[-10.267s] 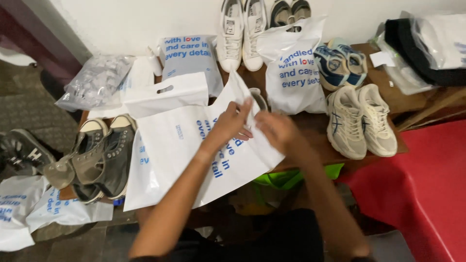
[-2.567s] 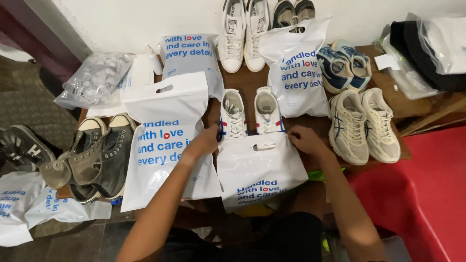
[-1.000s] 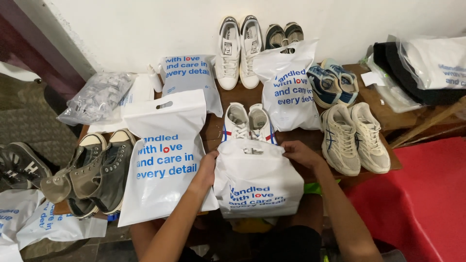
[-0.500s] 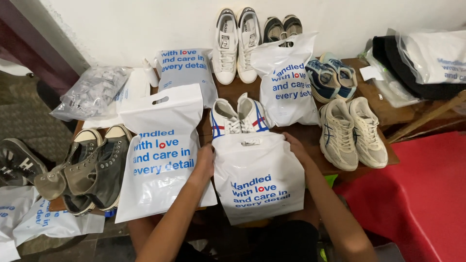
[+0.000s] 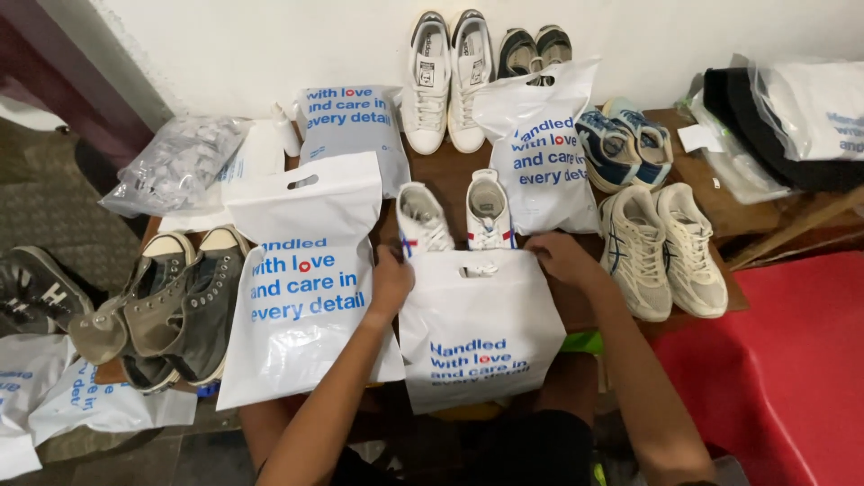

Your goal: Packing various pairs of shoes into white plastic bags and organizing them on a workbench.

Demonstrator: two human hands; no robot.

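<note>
Gripping the top corners of a white bag [image 5: 477,328], both hands sit just below frame centre. Left hand [image 5: 391,281] is closed on the bag's upper left corner; right hand [image 5: 562,258] is closed on its upper right corner, fingers curled over the edge. Bag stands roughly upright at lower centre, printed side toward the camera, handle slot near its top edge.

White sneakers [image 5: 454,216] lie just behind the bag's mouth, toes toward the person, heels pointing to the top of the frame; cannot tell whether the toes are inside the bag.

Surroundings on the wooden table [image 5: 706,193]:
- Large bag [image 5: 301,279], white with blue print, left of centre, touching the held bag's left edge.
- Grey high-tops [image 5: 175,306] at left, tipped against each other.
- Clear packet [image 5: 175,166] at upper left.
- Flat bag [image 5: 354,126] at upper centre, leaning on the wall.
- White pair [image 5: 445,81] and dark pair [image 5: 534,49] at top centre, standing against the wall.
- Filled bag [image 5: 540,148] right of centre, just behind the right hand.
- Blue pair [image 5: 624,144] and beige pair [image 5: 664,247] at right, side by side.

Red surface [image 5: 774,360] fills lower right.
</note>
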